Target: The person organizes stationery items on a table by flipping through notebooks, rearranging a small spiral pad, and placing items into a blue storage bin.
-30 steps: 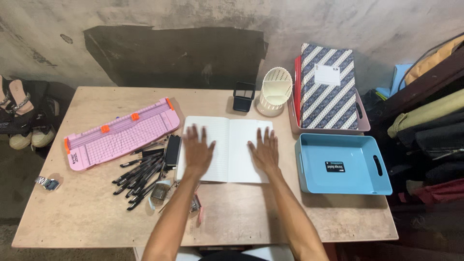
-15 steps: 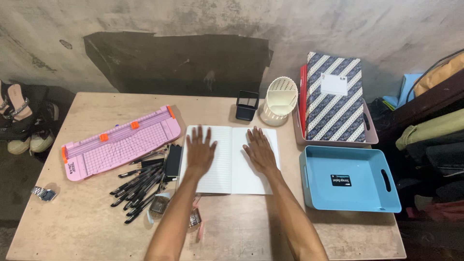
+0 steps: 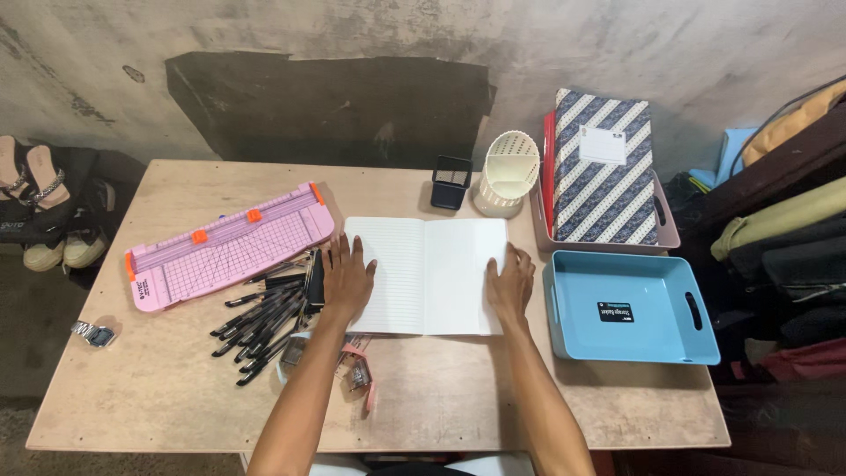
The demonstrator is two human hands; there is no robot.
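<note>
**Two Hands Slid to the Edges of the Open Notebook**

Half a second before, both hands lay flat near the middle of the pages. Now they had moved apart. The left hand had slid out to the left edge of the open notebook, at about 9 o'clock from the fold. It lay flat with fingers spread, partly on the page and partly off it. The right hand had slid to the right edge, at about 3 o'clock from the fold. Its fingers lay flat on the page near the lower right corner. Neither hand gripped anything; both were open and pressing down.

The notebook had stayed in the middle of the wooden table. It was open wide and lay flat. The left page had thin lines on it. The right page looked plain white, and I could not tell if it had lines.

At 9 o'clock from the left hand lay a heap of black pens, just beside the hand. At 10 o'clock sat a pink paper cutter with orange bits. Well apart, near the left table edge, lay a wristwatch.

At 3 o'clock from the right hand sat a blue tray, near the hand. At 1 o'clock a pink tray held a striped book. At 12 o'clock from the notebook stood a white holder, tipped, and a small black holder.
</note>
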